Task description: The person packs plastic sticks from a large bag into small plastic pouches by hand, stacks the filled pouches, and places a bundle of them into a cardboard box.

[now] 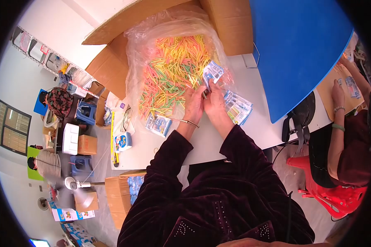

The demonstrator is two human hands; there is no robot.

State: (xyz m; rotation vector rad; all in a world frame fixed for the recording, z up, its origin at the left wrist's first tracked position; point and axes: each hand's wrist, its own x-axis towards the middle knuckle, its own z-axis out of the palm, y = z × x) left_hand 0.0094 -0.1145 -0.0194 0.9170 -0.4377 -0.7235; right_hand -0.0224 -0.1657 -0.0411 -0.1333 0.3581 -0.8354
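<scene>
My left hand [194, 106] is closed at the near edge of the box's contents, beside a few yellow sticks. Right against it, my right hand [215, 103] pinches a small blue and white packet [213, 72] that stands up from its fingers. Both hands meet over a plastic-lined cardboard box filled with thin pink, yellow and green sticks [175, 66]. A blue and white packet with sticks showing in it [238, 108] lies to the right of my right hand. Another packet [158, 125] lies on the white table [173, 149], left of my left wrist.
Eyeglasses [127, 119], a round-labelled packet [123, 142] and a yellow ruler [114, 144] lie at the table's left end. A blue panel [301, 41] rises at the right, with a black bag [301, 119] below. A co-worker [354, 144] sits beyond it.
</scene>
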